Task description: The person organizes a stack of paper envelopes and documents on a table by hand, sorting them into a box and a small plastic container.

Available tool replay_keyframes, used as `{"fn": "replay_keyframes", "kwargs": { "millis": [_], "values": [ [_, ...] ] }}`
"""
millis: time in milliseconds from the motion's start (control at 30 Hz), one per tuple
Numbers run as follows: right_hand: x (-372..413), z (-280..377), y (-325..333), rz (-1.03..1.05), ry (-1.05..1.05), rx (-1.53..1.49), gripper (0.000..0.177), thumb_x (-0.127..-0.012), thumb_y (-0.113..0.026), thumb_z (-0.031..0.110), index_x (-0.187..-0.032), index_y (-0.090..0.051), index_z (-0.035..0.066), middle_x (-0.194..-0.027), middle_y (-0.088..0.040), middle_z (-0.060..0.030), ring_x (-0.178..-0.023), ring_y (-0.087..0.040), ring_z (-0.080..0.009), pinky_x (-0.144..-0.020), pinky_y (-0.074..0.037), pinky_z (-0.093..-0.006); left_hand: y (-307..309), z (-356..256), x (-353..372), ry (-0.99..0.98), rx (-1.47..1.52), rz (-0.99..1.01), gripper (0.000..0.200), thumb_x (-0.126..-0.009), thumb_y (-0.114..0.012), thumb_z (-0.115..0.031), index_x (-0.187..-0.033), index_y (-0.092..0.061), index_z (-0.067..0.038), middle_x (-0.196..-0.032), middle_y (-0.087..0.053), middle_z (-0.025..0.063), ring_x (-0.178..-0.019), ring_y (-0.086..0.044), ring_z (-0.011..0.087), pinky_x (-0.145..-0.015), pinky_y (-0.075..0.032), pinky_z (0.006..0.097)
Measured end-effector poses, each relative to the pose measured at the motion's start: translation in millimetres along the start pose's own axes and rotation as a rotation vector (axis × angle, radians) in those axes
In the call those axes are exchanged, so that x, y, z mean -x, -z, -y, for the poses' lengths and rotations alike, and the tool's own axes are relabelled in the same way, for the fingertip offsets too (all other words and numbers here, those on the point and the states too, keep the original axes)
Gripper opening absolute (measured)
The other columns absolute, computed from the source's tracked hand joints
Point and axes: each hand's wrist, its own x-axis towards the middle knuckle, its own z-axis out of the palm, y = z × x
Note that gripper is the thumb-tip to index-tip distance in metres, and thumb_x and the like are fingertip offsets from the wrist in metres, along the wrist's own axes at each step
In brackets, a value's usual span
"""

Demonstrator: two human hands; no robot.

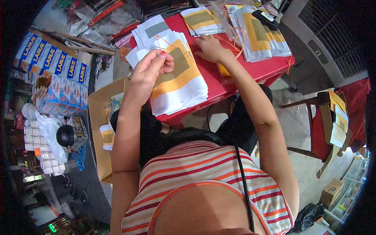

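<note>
My left hand [153, 70] is over a stack of white and yellow printed sheets [180, 92] on the red table [219, 88]. Its thumb and index finger are pinched together at an orange strand [166, 43]. Resting on the red tabletop to the right of the stack, my right hand [209, 47] has its fingers bent and somewhat apart, with nothing visible in them. Orange strands [237, 39] lie just beyond it, beside another pile of sheets [256, 33]. A yellow object [223, 70] shows partly under my right wrist.
A dark device [265, 19] lies on the right pile. More sheets [201, 19] are at the far edge. An open cardboard box [98, 117] stands left of the table, near stacked blue cartons [55, 58]. A chair [319, 125] is at the right.
</note>
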Motion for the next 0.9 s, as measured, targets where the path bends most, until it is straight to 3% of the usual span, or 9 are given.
{"fn": "replay_keyframes", "kwargs": {
  "millis": [100,133,233,367,500,633,700,733,900],
  "values": [
    [13,5,6,0.004,0.03,0.177,0.027,-0.089,-0.062,0.023,-0.109,-0.063,0.005,-0.12,-0.055,-0.0165,-0.113,-0.052,-0.04,-0.093,-0.043,-0.0536,-2,-3,1,-0.005,-0.04,-0.016,0.028,-0.105,-0.045,-0.024,-0.102,-0.06,0.0,-0.095,-0.062,0.0053,-0.089,-0.06,0.0118,-0.086,-0.049,0.0263],
    [19,2,8,-0.035,0.113,0.229,0.028,-0.092,-0.048,0.021,-0.111,-0.064,0.007,-0.118,-0.061,-0.0203,-0.111,-0.055,-0.0413,-0.095,-0.039,-0.0555,-3,-4,1,-0.011,-0.051,-0.011,0.028,-0.105,-0.045,-0.024,-0.102,-0.06,0.0,-0.096,-0.062,0.0056,-0.089,-0.061,0.0121,-0.086,-0.049,0.0261],
    [40,11,44,0.127,0.127,0.14,0.024,-0.092,-0.05,0.021,-0.104,-0.065,0.007,-0.104,-0.066,-0.0188,-0.107,-0.058,-0.039,-0.094,-0.039,-0.057,-5,-6,0,-0.018,-0.076,-0.006,0.027,-0.105,-0.046,-0.024,-0.102,-0.06,-0.001,-0.096,-0.063,0.0055,-0.09,-0.061,0.0126,-0.087,-0.049,0.0264],
    [78,10,102,0.184,0.143,0.071,0.018,-0.091,-0.059,0.021,-0.095,-0.063,0.004,-0.093,-0.066,-0.0149,-0.1,-0.059,-0.0346,-0.094,-0.04,-0.0468,-7,-7,0,-0.012,-0.098,-0.008,0.026,-0.105,-0.046,-0.023,-0.102,-0.059,-0.001,-0.097,-0.063,0.0049,-0.091,-0.061,0.0129,-0.087,-0.049,0.0271],
    [82,5,143,0.146,0.147,-0.019,0.014,-0.088,-0.064,0.014,-0.096,-0.063,0.002,-0.089,-0.065,-0.0138,-0.089,-0.063,-0.0306,-0.08,-0.049,-0.0403,-9,-8,-2,-0.043,-0.238,0.076,0.025,-0.104,-0.046,-0.021,-0.104,-0.058,0.001,-0.097,-0.063,0.0047,-0.094,-0.062,0.0137,-0.088,-0.049,0.0277],
    [73,15,145,-0.039,0.219,-0.266,0.014,-0.092,-0.064,0.013,-0.099,-0.061,0.001,-0.09,-0.063,-0.0074,-0.085,-0.062,-0.0185,-0.075,-0.049,-0.0324,-13,-7,-9,-0.072,-0.39,0.136,0.027,-0.105,-0.046,-0.024,-0.105,-0.058,0.0,-0.097,-0.061,0.0025,-0.09,-0.057,0.0106,-0.087,-0.048,0.0267],
    [61,21,137,0.135,0.135,-0.696,0.016,-0.095,-0.063,0.015,-0.099,-0.06,0.0,-0.094,-0.063,-0.0032,-0.086,-0.06,-0.0121,-0.075,-0.049,-0.0277,-12,-3,-14,-0.051,-0.454,0.126,0.026,-0.105,-0.045,-0.024,-0.105,-0.058,-0.001,-0.097,-0.061,0.0025,-0.09,-0.057,0.0106,-0.087,-0.048,0.0269],
    [56,28,125,0.028,0.184,-0.883,0.02,-0.097,-0.062,0.019,-0.093,-0.061,0.0,-0.083,-0.064,0.0009,-0.079,-0.057,-0.0069,-0.073,-0.048,-0.0245,-12,-3,-16,-0.026,-0.517,0.12,0.026,-0.105,-0.045,-0.024,-0.105,-0.058,-0.001,-0.096,-0.061,0.0025,-0.09,-0.056,0.0105,-0.087,-0.048,0.0271],
    [53,42,112,0.202,0.083,-1.267,0.021,-0.095,-0.065,0.018,-0.098,-0.061,-0.002,-0.098,-0.069,-0.0065,-0.086,-0.063,-0.011,-0.08,-0.053,-0.026,-16,-19,-23,0.042,-0.547,0.151,0.025,-0.104,-0.045,-0.024,-0.106,-0.058,-0.003,-0.094,-0.059,0.0022,-0.088,-0.055,0.01,-0.084,-0.048,0.0271]
  ]
}}
